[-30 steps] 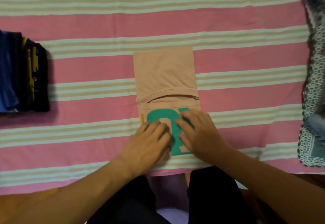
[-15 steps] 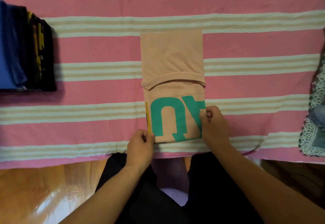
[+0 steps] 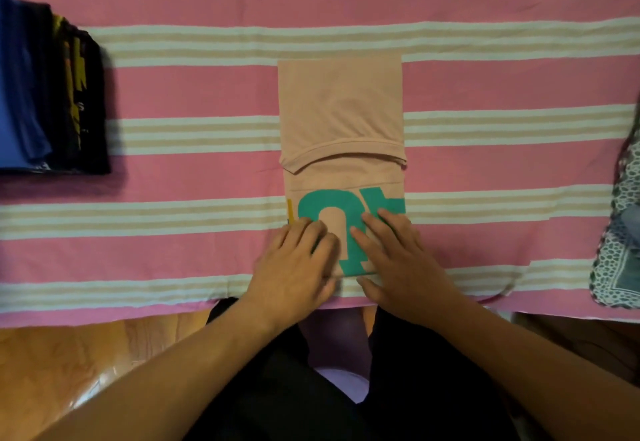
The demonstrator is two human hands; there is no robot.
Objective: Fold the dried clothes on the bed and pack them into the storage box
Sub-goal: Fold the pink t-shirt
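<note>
Peach shirt (image 3: pixel 341 111) lies folded at frame centre; we note left hand (image 3: pixel 294 264) and right hand (image 3: pixel 398 260) pressing flat on it.

Pink striped bed (image 3: pixel 180 94), folded peach shirt (image 3: pixel 341 108) at centre, dark folded stack (image 3: pixel 52 94) left, patterned cloth (image 3: pixel 620 260) right

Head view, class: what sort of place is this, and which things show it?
Probably a bedroom at home: a pink striped bedsheet over a bed, a stack of folded clothes on it, and a wooden floor beside it.
</note>
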